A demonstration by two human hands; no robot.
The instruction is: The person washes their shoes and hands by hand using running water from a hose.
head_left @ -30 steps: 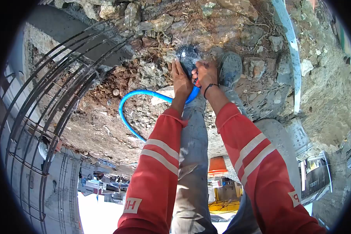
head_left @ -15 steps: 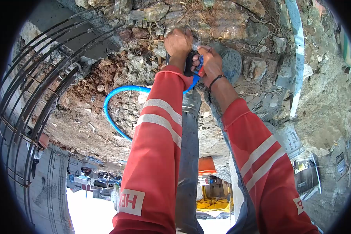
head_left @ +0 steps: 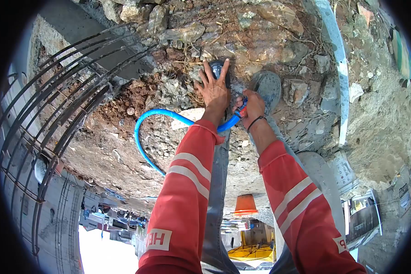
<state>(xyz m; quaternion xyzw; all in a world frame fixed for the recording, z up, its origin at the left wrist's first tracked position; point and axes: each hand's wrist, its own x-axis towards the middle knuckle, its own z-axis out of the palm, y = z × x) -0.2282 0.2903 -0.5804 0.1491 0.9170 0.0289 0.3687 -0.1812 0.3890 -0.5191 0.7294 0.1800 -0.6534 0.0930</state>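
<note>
My left hand [head_left: 213, 95] presses over the dark, wet shoe [head_left: 217, 67] on my left foot, its fingers spread. My right hand [head_left: 253, 108] is closed around the end of a blue hose [head_left: 182, 118], near a red piece. Something clear, apparently water, shows between the two hands. Beside my right hand is the grey, mud-coated shoe [head_left: 267, 87] on my other foot. The hose loops left behind my left wrist. Both arms wear red sleeves with pale stripes.
Bent steel bars [head_left: 68, 107] stand at the left beside concrete. A pale strip [head_left: 340, 68] runs down the right side. Rocks [head_left: 299, 91] and rubble cover the ground. An orange bucket-like object [head_left: 245, 204] appears farther back, upside down in view.
My left hand has opened from a bent grasp and now lies spread on the shoe. My right hand has shifted slightly lower in view, still holding the hose.
</note>
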